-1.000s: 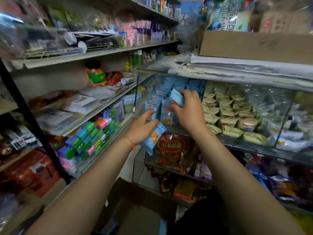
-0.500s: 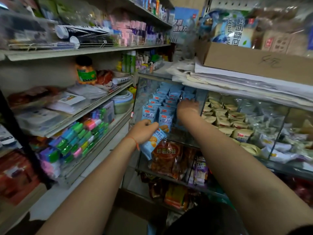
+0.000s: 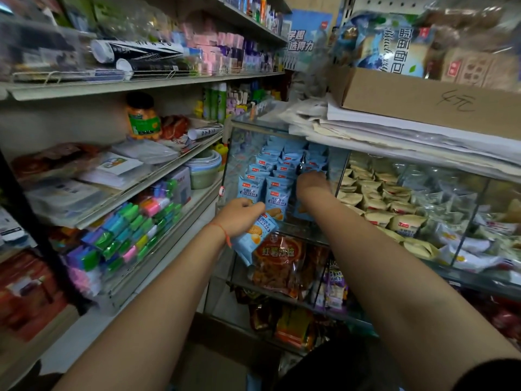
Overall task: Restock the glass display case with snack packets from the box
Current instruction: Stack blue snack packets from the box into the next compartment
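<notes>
A blue snack packet (image 3: 255, 235) was held pinched in the left hand (image 3: 239, 214), just outside the glass display case (image 3: 245, 148); the right hand (image 3: 311, 184) was reached among the stacked blue packets (image 3: 277, 176), its fingers hidden, so its grasp could not be told; the held packet would best be stood upright in the front row, just beyond the pinch.

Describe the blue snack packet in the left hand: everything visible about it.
The blue snack packet is a small pale-blue pouch of glossy plastic film, with dark printed characters and a picture of golden biscuits on its face. It looks sealed and full. The left hand grips its upper end with curled fingers, so it hangs tilted, lower end pointing down and left. It sits outside the glass display case, in front of the rows of matching packets, overlapping the red packet on the shelf below in this view.
</notes>
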Tool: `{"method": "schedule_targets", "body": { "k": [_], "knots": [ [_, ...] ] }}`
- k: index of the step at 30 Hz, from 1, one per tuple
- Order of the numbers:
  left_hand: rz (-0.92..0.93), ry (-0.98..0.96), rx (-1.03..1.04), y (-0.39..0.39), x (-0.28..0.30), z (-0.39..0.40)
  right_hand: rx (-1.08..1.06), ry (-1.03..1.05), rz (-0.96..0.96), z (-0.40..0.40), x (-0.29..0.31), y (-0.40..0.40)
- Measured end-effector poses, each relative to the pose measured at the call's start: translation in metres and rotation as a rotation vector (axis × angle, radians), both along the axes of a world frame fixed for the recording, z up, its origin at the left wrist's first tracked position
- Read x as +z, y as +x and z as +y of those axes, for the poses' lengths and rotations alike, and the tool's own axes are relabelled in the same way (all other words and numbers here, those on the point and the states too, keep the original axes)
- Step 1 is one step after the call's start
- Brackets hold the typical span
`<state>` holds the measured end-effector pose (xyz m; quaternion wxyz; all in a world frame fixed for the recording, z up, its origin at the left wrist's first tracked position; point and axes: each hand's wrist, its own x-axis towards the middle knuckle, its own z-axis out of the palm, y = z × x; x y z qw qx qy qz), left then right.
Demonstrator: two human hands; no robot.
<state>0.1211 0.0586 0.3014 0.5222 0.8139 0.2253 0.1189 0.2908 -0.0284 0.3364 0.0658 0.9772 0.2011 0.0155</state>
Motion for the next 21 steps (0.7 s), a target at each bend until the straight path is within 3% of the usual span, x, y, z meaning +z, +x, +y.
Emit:
{"method": "schedule_targets", "body": {
  "k": [5, 8, 11, 12, 14, 21],
  "knots": [
    [-0.099, -0.151, -0.015, -0.013, -0.002, 0.000, 0.100, 0.086, -0.108, -0.007, 0.024, -0.020],
    [-0.297, -0.277, 0.076, -0.017, -0.002, -0.008, 0.363, 0.466, -0.261, -0.028, 0.032, -0.052],
    [-0.397, -0.288, 0.007, -0.021, 0.006, -0.022, 0.560, 0.823, 0.132, -0.054, 0.031, -0.092],
    [-0.404, -0.262, -0.021, -0.019, 0.008, -0.025, 0.621, 0.807, 0.271, -0.060, 0.031, -0.102],
    [-0.413, -0.203, -0.056, -0.015, 0.010, -0.029, 0.681, 0.671, 0.369, -0.069, 0.028, -0.110],
    [-0.460, -0.225, 0.021, -0.008, 0.020, -0.047, 0.613, 0.768, 0.326, -0.082, 0.035, -0.099]
  ]
}}
